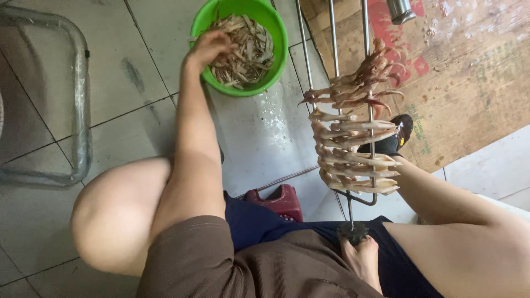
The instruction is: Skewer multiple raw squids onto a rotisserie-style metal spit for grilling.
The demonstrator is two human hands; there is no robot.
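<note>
Left hand [208,47] reaches into green bowl [239,44], top centre, fingers curled on chicken feet [248,52]. Right hand [361,259], bottom centre, grips skewer rack [353,138] handle. Step: loading; next foot must thread above the stacked ones

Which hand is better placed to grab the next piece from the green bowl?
Left hand: already in the green bowl on the pieces. Right hand is gripping the skewer rack handle near the lap.
</note>
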